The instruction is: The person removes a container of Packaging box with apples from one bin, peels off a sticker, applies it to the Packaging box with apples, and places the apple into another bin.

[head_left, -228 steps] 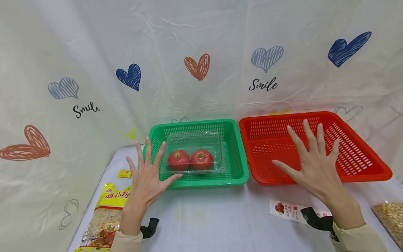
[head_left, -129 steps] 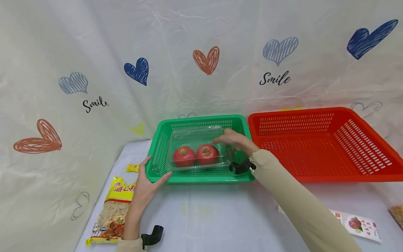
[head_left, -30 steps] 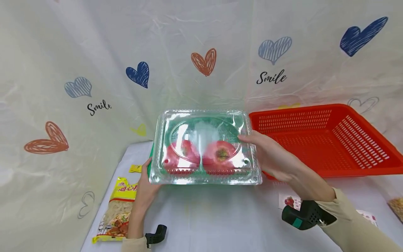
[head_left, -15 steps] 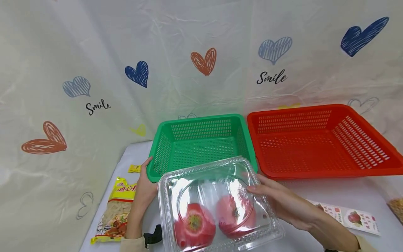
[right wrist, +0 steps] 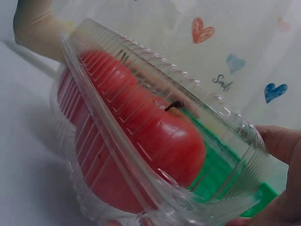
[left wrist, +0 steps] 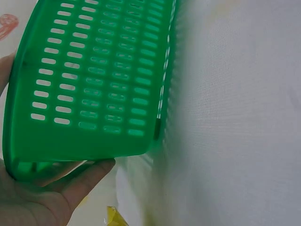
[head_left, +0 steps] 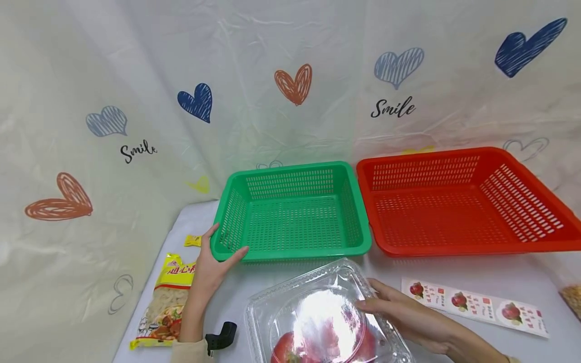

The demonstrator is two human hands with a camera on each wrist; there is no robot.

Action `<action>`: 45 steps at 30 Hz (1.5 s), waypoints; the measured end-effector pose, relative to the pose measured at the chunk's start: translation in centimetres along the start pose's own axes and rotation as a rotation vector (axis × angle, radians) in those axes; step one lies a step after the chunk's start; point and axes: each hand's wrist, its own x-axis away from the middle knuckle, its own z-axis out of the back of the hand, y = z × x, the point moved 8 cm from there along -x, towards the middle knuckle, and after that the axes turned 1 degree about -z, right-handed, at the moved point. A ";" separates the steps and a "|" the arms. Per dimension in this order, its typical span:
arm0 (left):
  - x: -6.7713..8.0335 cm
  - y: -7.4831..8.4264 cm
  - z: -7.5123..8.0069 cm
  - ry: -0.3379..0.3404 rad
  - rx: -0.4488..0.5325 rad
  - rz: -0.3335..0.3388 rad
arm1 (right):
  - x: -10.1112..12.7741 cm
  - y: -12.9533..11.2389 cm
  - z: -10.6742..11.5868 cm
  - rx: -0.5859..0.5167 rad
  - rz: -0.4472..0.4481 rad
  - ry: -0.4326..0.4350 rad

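Observation:
A clear plastic clamshell box [head_left: 317,317] with two red tomatoes [head_left: 290,350] inside sits low over the white table near the front edge. My right hand [head_left: 399,312] grips its right side, fingers along the lid. In the right wrist view the box [right wrist: 155,136] is tilted, its tomatoes [right wrist: 141,136] pressed against the ribbed wall. My left hand [head_left: 213,262] holds the front left corner of the empty green basket [head_left: 290,247], thumb over the rim. The left wrist view shows that basket's slotted wall [left wrist: 94,84] with my thumb [left wrist: 80,181] under its rim.
An empty red basket [head_left: 454,242] stands right of the green one. A yellow noodle packet [head_left: 168,302] and a small yellow sachet [head_left: 192,241] lie at the left. A strip of tomato stickers [head_left: 472,305] lies at the right. A heart-printed curtain hangs behind.
My right hand lifted the tomato box out of the green basket and brought it down toward the near edge of the table. My left hand stayed on the basket's corner.

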 end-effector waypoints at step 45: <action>-0.1 0.0 0.0 0.005 0.003 -0.008 | -1.3 -0.4 -0.2 0.141 -0.011 0.174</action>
